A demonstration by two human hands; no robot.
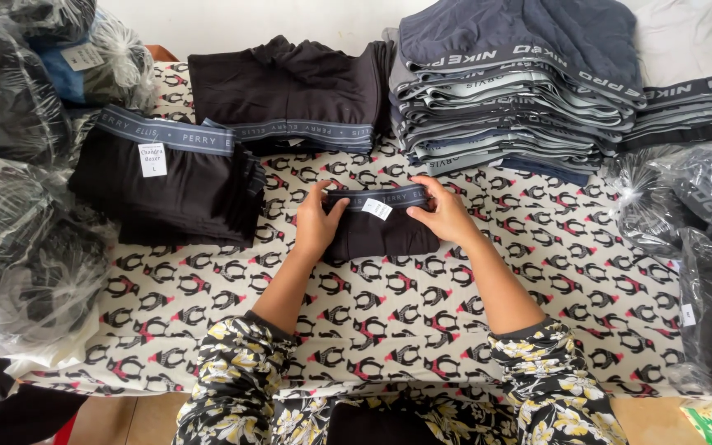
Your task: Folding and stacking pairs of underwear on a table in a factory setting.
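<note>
1. My left hand (316,221) grips the left end of a folded black undergarment (381,231), fingers curled over its grey waistband.
2. My right hand (445,213) pinches the waistband's right end.
3. The garment lies on the penguin-patterned cloth (537,272), between a black stack (166,185) and a tall grey stack (504,99).

small folded black boxer briefs (382,233) with grey-blue waistband and white tag, flat on penguin-print cloth

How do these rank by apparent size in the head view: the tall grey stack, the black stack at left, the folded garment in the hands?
1. tall grey stack
2. black stack
3. folded garment, clearly smallest
</note>
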